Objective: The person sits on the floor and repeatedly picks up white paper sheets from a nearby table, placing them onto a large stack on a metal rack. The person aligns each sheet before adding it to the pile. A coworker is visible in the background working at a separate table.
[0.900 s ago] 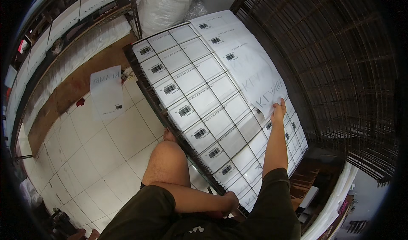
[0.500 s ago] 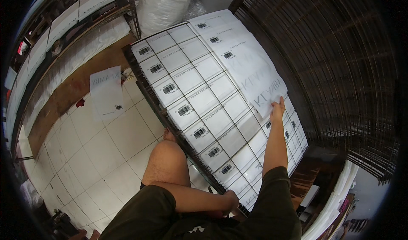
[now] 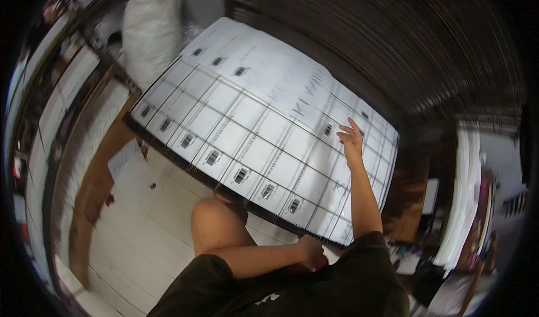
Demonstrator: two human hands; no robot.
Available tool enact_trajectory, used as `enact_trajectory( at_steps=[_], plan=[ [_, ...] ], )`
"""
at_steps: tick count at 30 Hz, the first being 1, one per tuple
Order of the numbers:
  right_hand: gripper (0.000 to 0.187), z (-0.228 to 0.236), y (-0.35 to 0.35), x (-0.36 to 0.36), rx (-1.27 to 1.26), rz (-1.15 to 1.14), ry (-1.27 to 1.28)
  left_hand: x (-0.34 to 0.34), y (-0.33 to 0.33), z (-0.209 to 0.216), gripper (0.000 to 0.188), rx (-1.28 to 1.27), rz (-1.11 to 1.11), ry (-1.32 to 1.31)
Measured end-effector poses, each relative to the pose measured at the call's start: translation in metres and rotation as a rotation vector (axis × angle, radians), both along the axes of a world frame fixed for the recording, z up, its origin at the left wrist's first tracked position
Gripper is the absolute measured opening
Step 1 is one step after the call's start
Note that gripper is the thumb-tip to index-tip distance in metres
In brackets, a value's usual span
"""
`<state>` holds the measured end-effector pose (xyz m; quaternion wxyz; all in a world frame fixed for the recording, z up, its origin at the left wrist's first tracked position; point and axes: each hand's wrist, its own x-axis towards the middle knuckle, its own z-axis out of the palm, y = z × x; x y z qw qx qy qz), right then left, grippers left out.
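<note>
Well, R hand (image 3: pixel 351 139) half-spread, prob. above sheets (image 3: pixel 259 125).

Right hand: mine (image 3: pixel 351 142), fingers loosely spread and bent, above the right part of the rack (image 3: pixel 178 155); whether the tips touch, I can't tell.
Right forearm: stretched forward (image 3: pixel 365 199), across the rack's near edge, wrist nearly straight.
Left hand: curled (image 3: pixel 311 251), just beside the rack's near edge, fingertips hidden.
Left forearm: lying sideways (image 3: pixel 264 261), on the rack's near side.
</note>
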<state>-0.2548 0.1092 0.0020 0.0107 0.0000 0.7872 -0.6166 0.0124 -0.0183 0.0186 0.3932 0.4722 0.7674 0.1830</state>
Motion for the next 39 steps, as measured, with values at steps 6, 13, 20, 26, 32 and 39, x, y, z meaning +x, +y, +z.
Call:
enact_trajectory(
  at_steps=[6,13,20,26,32,39],
  plan=[
    [0.054,0.017,0.120,0.067,0.041,-0.129,0.091,0.004,-0.001,0.012,0.055,-0.049,-0.100,0.008],
    [0.044,0.099,0.210,0.189,0.110,-0.377,0.274,0.005,0.002,-0.018,0.059,0.084,-0.188,0.002],
    [0.041,0.181,0.253,0.279,0.099,-0.515,0.476,0.001,0.011,-0.019,0.064,-0.064,-0.089,0.038],
    [0.047,0.263,0.289,0.303,-0.147,-0.785,0.634,0.017,0.001,-0.038,0.063,0.001,-0.004,-0.026],
    [0.069,0.292,0.407,0.295,-0.597,-0.937,0.839,0.013,0.001,-0.041,0.064,-0.034,0.033,-0.027],
    [0.088,0.285,0.512,0.281,-0.805,-1.102,0.754,0.012,0.012,-0.042,0.062,-0.035,0.059,-0.042]
  ],
)
